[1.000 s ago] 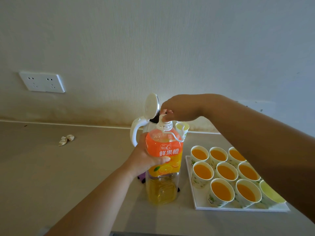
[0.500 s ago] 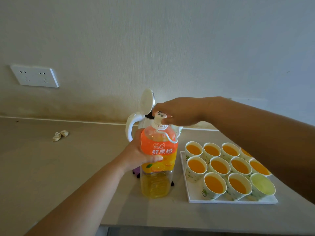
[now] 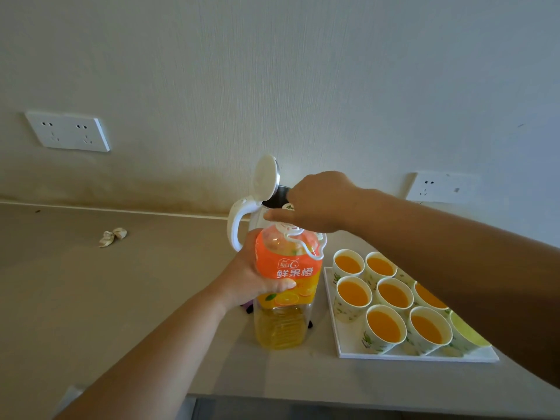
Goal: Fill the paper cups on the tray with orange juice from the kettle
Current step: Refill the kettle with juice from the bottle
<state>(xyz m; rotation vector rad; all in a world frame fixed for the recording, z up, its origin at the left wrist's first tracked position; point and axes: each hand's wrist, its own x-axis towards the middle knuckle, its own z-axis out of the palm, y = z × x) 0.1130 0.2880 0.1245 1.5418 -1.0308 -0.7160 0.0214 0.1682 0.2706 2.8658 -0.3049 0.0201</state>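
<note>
One big orange juice bottle (image 3: 285,283) is standing upright on the counter (image 3: 91,298), and everything else is sitting around it. The left hand (image 3: 257,277) is wrapping its fingers and thumb round the bottle's orange label and gripping it. The right hand (image 3: 318,204) is resting over the bottle's top with its fingers bent down. It is hiding most of the white cap, so I cannot tell whether it is pinching it.

One white kettle (image 3: 247,205) is standing just behind the bottle, its lid (image 3: 266,177) tipped up and open. Just right of the bottle, one white tray (image 3: 348,350) is carrying eight paper cups (image 3: 353,294) that I can count. Seven are holding orange juice, and one pale cup (image 3: 468,331), farthest from the bottle, is showing a yellow-green inside. The right forearm is covering the tray's far corner.

Well left of the bottle, one crumpled scrap (image 3: 112,236) is lying on the counter. Two wall sockets are showing, one (image 3: 68,131) above left of the bottle and one (image 3: 442,187) above right.
</note>
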